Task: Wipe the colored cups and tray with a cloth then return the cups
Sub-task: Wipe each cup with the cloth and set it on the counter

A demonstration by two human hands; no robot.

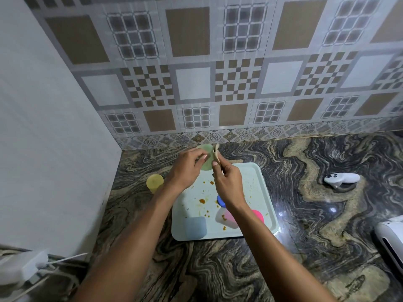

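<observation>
**Item: green cup** (206,159). We hold it raised over the far-left corner of the pale tray (259,184).

**Hands:** Our left hand (185,168) grips the cup from the left, fingers curled round its wall. Our right hand (227,184) pinches a small beige cloth (216,151) against the cup's right side.

**Progress, as we judge it:** early.
- Yellow cup (154,182): stands off the tray on the marble counter (305,171), just left of our left wrist. We cannot tell whether it has been wiped.
- Blue cup (219,201) and pink cup (258,215): sit on the tray, partly behind our right forearm.
- Tray: carries orange-brown stains (202,201), so we count it unwiped.

**Remaining:** the other cups, the tray, and the return of all cups.
</observation>
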